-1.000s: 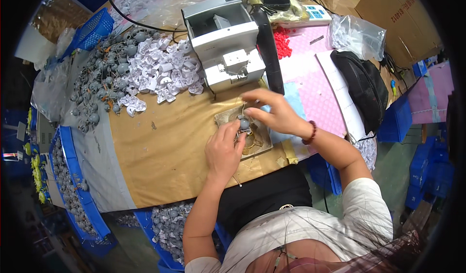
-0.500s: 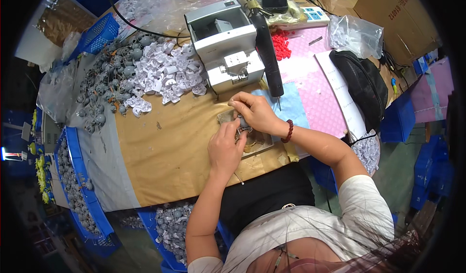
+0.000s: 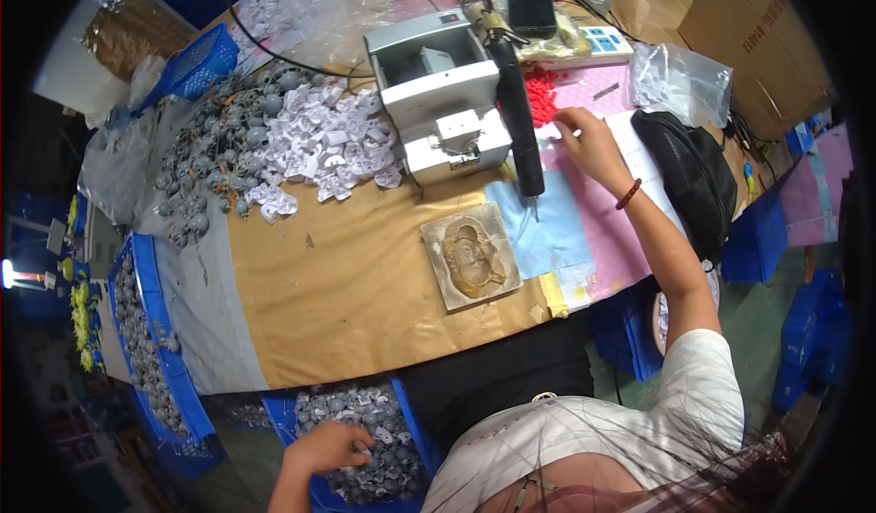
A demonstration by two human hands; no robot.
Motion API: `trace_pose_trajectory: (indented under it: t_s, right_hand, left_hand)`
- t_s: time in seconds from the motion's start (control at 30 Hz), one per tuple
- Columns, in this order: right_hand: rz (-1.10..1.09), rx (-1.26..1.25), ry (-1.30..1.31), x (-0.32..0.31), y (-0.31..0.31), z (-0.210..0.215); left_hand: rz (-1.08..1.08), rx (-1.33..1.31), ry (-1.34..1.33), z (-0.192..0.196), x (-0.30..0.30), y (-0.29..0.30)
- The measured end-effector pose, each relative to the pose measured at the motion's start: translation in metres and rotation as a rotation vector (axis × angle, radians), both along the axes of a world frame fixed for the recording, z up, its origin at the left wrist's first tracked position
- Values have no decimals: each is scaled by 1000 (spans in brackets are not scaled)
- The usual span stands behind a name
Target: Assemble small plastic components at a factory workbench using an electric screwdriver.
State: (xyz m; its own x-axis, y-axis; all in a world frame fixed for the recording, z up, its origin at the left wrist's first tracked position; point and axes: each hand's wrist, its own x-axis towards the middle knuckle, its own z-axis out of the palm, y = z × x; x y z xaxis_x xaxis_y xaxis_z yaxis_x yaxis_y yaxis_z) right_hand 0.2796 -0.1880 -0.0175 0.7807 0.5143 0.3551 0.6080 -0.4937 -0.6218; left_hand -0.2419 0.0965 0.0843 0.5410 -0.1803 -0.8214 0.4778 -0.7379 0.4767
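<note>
Over the blue bin (image 3: 403, 404) at the table's front, my left hand (image 3: 330, 446) hangs with loosely bent fingers apart and nothing visible in them. Grey round parts with white pieces (image 3: 392, 463) fill that bin just below it. My right hand (image 3: 593, 148) reaches to the near edge of a pile of small red pieces (image 3: 540, 95). Its thumb and fingers come together in a pinch there; whatever they hold is too small to make out. A square block with a shaped hollow (image 3: 472, 256) lies on the brown table cover, with neither hand on it.
Behind the block stands a silver machine (image 3: 443, 93), with a black electric screwdriver (image 3: 518, 112) hanging beside it. White plastic parts (image 3: 333, 139) and grey round parts (image 3: 214, 130) are heaped at left. A black pouch (image 3: 684, 171) and a cardboard box (image 3: 757, 48) are at right.
Both hands have left the block, uncovering its hollow. The grey part they held is gone from there. My left hand moved down to the bin, my right hand up to the red pieces.
</note>
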Motion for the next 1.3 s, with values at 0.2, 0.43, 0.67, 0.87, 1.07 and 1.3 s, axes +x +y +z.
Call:
trace_pose_trajectory:
  t_s: [0.2, 0.43, 0.67, 0.87, 1.07, 1.3]
  right_hand:
    - [-65, -297, -219, 22, -1, -19]
    - [-6, -244, -167, 25, 9, -23]
    - [20, -76, -27, 27, 2, -26]
    - [10, 327, 466, 28, -12, -17]
    - [248, 499, 697, -9, 4, 18]
    - [288, 428, 692, -45, -7, 36]
  left_hand:
    - [175, 380, -801, -25, 102, 20]
    - [-86, 786, -1612, -96, 291, 35]
    - [-67, 581, -1474, -99, 258, 39]
    - [19, 352, -1111, -78, 161, 7]
    - [-11, 387, -938, -56, 171, 21]
    - [76, 239, -1068, -52, 188, -4]
